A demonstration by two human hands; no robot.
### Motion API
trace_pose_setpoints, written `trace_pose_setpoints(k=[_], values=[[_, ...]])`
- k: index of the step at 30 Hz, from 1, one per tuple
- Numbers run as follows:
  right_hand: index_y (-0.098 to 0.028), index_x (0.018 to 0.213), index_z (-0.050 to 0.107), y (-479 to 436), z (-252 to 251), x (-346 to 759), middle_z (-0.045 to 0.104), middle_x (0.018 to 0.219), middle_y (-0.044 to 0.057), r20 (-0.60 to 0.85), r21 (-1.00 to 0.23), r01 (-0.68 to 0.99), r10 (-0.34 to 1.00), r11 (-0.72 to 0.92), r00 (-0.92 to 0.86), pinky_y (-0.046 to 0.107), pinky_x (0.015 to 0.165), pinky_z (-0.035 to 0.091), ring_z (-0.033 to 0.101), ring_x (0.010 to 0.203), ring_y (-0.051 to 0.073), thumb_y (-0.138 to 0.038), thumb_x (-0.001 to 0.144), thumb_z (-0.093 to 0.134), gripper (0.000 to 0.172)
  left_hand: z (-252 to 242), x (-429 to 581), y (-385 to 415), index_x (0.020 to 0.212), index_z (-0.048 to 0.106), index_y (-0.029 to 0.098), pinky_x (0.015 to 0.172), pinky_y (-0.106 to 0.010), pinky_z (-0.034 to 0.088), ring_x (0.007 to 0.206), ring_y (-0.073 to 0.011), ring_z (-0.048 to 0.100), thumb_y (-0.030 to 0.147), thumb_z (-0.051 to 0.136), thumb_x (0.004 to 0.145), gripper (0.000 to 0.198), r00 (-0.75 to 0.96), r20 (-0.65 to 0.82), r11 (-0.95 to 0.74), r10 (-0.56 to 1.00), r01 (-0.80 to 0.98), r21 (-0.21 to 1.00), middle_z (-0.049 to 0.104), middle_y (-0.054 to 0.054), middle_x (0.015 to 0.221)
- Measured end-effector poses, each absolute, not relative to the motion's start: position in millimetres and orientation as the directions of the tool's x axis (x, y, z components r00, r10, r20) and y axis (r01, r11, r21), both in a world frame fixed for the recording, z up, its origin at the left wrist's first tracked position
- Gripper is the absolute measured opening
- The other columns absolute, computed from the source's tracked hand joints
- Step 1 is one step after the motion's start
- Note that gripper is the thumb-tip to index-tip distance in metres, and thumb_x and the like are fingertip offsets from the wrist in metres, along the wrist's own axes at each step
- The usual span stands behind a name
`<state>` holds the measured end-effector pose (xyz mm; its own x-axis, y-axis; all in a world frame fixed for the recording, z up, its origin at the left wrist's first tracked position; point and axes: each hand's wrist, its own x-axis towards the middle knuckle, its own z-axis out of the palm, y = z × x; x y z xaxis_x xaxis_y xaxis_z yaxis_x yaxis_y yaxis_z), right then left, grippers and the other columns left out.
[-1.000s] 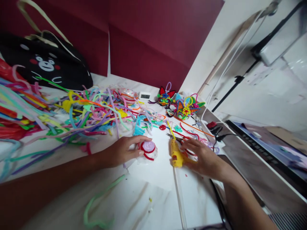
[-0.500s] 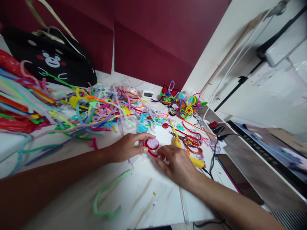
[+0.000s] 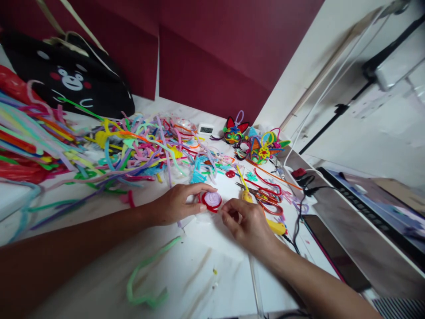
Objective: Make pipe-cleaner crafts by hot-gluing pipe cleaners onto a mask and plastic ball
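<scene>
A flat lilac pipe-cleaner coil (image 3: 213,199) has a red pipe cleaner (image 3: 206,206) wrapped round its edge. My left hand (image 3: 179,204) holds the coil's left side between thumb and fingers. On the other side, my right hand (image 3: 247,221) is closed in a pinch at the red pipe cleaner's loose end, just at the coil's lower right. Partly covered by that hand, a yellow hot glue gun (image 3: 276,227) lies on the table. Orange-handled scissors (image 3: 265,198) rest just beyond it.
Loose coloured pipe cleaners (image 3: 133,150) heap across the back left. Finished pipe-cleaner masks (image 3: 260,148) stand at the back right near a small digital clock (image 3: 206,129). A phone (image 3: 335,250) and black cables (image 3: 297,235) lie right. A green pipe cleaner (image 3: 146,270) lies in front.
The red pipe cleaner's loose end, earlier hanging below the coil, now lies closer to its edge. My right hand has shifted slightly right and up; my left hand keeps its hold.
</scene>
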<state>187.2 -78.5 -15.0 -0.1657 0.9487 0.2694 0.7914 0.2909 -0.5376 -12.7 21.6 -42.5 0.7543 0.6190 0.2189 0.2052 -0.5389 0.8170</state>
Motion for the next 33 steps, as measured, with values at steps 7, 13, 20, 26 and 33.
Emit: trace_pose_setpoints(k=[7, 13, 20, 26, 33], values=[[-0.017, 0.078, 0.065, -73.3, -17.8, 189.5, 0.059, 0.059, -0.003, 0.230, -0.620, 0.750, 0.967, 0.230, -0.107, 0.018, 0.048, 0.034, 0.050, 0.049, 0.007, -0.020, 0.082, 0.056, 0.011, -42.3, -11.4, 22.5, 0.123, 0.058, 0.019, 0.092, -0.028, 0.047, 0.107, -0.0198, 0.062, 0.025, 0.059, 0.081, 0.043, 0.754, 0.205, -0.517, 0.624, 0.201, 0.832, 0.067, -0.004, 0.119], [-0.017, 0.080, 0.066, -72.4, -20.5, 191.1, 0.062, 0.061, -0.002, 0.242, -0.631, 0.742, 0.966, 0.225, -0.088, 0.019, 0.049, 0.036, 0.052, 0.051, 0.008, -0.019, 0.082, 0.057, 0.010, -39.5, -10.4, 21.8, 0.123, 0.057, 0.018, 0.093, -0.029, 0.047, 0.107, -0.0197, 0.062, 0.024, 0.058, 0.081, 0.043, 0.757, 0.194, -0.496, 0.624, 0.192, 0.847, 0.067, -0.004, 0.119], [-0.017, 0.078, 0.064, -69.1, -22.3, 193.2, 0.066, 0.065, 0.000, 0.261, -0.670, 0.708, 0.964, 0.223, -0.056, 0.020, 0.049, 0.039, 0.055, 0.052, 0.009, -0.021, 0.081, 0.060, 0.006, -40.1, -10.9, 20.6, 0.122, 0.059, 0.019, 0.096, -0.031, 0.046, 0.110, -0.0213, 0.061, 0.024, 0.059, 0.080, 0.042, 0.748, 0.187, -0.488, 0.637, 0.203, 0.849, 0.066, -0.004, 0.119], [-0.017, 0.079, 0.066, -70.1, -21.9, 192.8, 0.064, 0.064, -0.001, 0.240, -0.656, 0.724, 0.968, 0.212, -0.066, 0.020, 0.049, 0.037, 0.053, 0.052, 0.009, -0.019, 0.082, 0.057, 0.010, -42.8, -11.6, 21.6, 0.123, 0.057, 0.020, 0.096, -0.030, 0.046, 0.110, -0.0206, 0.060, 0.023, 0.058, 0.082, 0.042, 0.757, 0.178, -0.470, 0.629, 0.188, 0.862, 0.064, -0.004, 0.122], [-0.017, 0.076, 0.064, -66.8, -19.5, 193.7, 0.064, 0.064, -0.001, 0.264, -0.677, 0.704, 0.964, 0.215, -0.040, 0.020, 0.048, 0.034, 0.049, 0.051, 0.008, -0.018, 0.079, 0.060, 0.005, -40.8, -11.2, 20.8, 0.123, 0.058, 0.021, 0.096, -0.030, 0.046, 0.110, -0.0202, 0.061, 0.023, 0.058, 0.082, 0.041, 0.752, 0.190, -0.502, 0.631, 0.209, 0.839, 0.066, -0.003, 0.119]])
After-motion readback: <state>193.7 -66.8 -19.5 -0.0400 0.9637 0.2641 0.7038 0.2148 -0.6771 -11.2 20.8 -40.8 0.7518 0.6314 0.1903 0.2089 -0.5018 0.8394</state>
